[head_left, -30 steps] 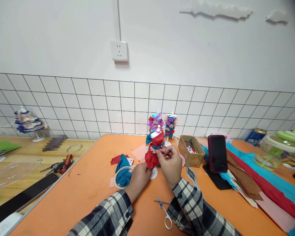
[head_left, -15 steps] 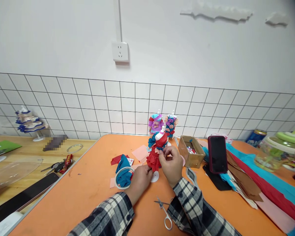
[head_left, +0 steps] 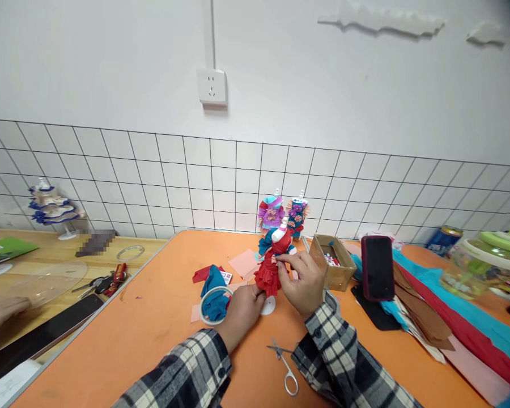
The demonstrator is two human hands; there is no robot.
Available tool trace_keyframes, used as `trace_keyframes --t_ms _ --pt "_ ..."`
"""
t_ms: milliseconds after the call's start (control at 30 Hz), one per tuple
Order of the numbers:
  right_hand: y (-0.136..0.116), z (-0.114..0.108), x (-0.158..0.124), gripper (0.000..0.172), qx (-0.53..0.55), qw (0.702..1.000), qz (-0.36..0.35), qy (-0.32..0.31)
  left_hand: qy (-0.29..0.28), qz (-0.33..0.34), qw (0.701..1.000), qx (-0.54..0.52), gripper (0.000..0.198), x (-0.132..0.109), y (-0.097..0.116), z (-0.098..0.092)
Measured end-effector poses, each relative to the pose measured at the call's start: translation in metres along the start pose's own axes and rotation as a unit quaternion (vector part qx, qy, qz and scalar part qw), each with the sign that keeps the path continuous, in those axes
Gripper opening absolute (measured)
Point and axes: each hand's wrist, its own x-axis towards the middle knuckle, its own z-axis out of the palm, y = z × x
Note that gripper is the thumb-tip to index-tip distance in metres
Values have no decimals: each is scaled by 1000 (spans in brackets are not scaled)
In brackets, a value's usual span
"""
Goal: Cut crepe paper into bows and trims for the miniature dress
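Observation:
A miniature dress form (head_left: pixel 283 231) with a white neck wears a ruffled red crepe-paper dress (head_left: pixel 268 272) and stands on a white round base (head_left: pixel 269 306). Low on its left side, my left hand (head_left: pixel 243 310) is closed on the skirt's lower edge. My right hand (head_left: pixel 305 282) has thumb and index finger pinched at the dress's waist; anything small between the tips is hidden. Teal crepe paper (head_left: pixel 265 242) shows behind the form's left side. Small scissors (head_left: pixel 285 362) lie between my forearms. Beside my left hand is a ring-shaped roll of tape (head_left: pixel 204 311) around teal crepe paper (head_left: pixel 216 300).
Two dressed miniature forms, one purple (head_left: pixel 272 215) and one teal (head_left: pixel 297 220), stand behind. A cardboard box (head_left: pixel 340 276) of small pieces, an upright phone (head_left: pixel 377 266), crepe strips (head_left: pixel 467 317) and a jug (head_left: pixel 467 272) are right. Another person's hand (head_left: pixel 4 314) is far left.
My right hand has shifted slightly right, its fingers stretched more toward the waist. The other person's hand at the far left has come further into view. My left hand keeps its grip.

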Motion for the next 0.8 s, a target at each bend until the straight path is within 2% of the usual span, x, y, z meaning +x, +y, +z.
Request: trace_keyframes --t_ms 67,167,333,467,600,700,800 --pt "-1 -2 1 12 -1 1000 1 -8 -1 -2 1000 0 24 -1 0 0" --pt "-2 0 -3 8 65 997 29 -10 -2 -7 1000 -1 24 -3 -1 1" --pt "-5 7 -17 10 159 982 98 28 -2 -2 1000 -10 24 -5 -3 2" --pt "-8 7 -18 14 169 981 91 42 0 -6 1000 -15 24 -5 -2 0" --pt "-16 3 -14 30 194 974 78 82 6 -19 1000 -18 24 -4 1 -4" --pt "-23 1 -14 38 213 972 96 32 9 -29 999 -18 25 -5 5 -8" --pt "-28 1 -14 32 201 972 115 -32 9 -38 999 -14 26 -5 6 -10"
